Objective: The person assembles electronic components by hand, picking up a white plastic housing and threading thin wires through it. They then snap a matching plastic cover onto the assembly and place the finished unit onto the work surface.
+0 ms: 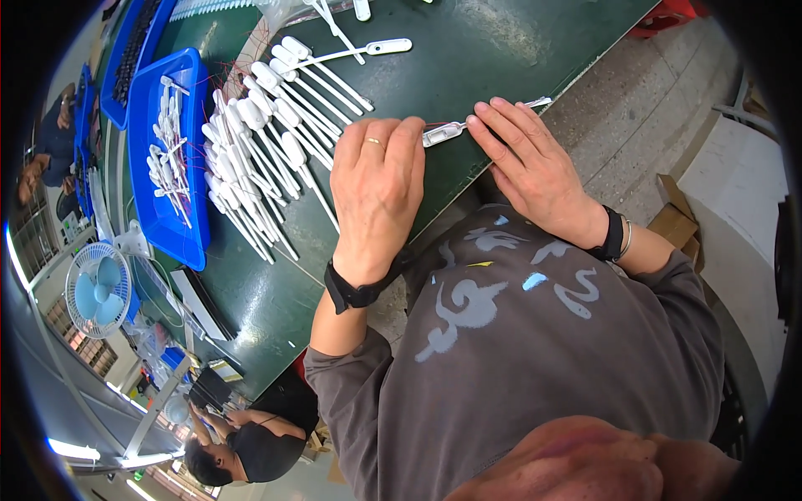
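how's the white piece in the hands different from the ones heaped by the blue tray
The white piece in the hands lies alone at the green table's edge, pinched between the left hand and the right hand; the heaped pieces lie untouched, overlapping one another. Fingers hide much of the held piece, while the heaped ones show full length. Both are white, with a bulb end and a thin stem.

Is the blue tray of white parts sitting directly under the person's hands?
No. The blue tray lies off to the side on the green table, while both hands hold a white plastic piece.
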A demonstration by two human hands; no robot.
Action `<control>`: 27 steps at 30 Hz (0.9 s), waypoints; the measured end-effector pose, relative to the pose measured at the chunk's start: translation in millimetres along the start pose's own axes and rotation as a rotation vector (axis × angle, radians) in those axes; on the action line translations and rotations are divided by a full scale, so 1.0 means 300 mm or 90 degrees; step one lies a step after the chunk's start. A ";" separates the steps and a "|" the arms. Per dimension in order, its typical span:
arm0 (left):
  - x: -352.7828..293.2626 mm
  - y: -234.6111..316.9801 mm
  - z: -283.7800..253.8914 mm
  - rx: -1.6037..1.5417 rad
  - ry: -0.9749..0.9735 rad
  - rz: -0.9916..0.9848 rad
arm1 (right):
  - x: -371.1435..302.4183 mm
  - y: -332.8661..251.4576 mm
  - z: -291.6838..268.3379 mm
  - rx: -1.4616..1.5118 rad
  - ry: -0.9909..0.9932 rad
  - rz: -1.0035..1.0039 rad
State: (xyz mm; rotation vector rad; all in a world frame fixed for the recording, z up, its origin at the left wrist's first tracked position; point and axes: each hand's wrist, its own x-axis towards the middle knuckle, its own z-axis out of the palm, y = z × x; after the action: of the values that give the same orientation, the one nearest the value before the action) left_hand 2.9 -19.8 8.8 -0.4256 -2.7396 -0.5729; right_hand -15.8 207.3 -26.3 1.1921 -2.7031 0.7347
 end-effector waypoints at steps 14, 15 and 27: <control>0.020 -0.025 0.006 -0.012 -0.039 -0.015 | 0.002 -0.002 -0.006 -0.011 -0.004 -0.006; 0.022 -0.023 0.006 -0.010 -0.040 -0.018 | 0.002 -0.002 -0.006 -0.012 -0.004 -0.006; 0.026 -0.018 0.020 -0.017 -0.025 -0.079 | 0.004 -0.013 0.004 -0.036 -0.001 0.009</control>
State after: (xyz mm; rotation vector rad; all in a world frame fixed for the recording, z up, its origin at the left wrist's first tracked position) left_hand -7.6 -20.3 4.6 -0.2761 -2.8132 -0.6391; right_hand -13.6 203.8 -25.5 1.1622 -2.7169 0.6540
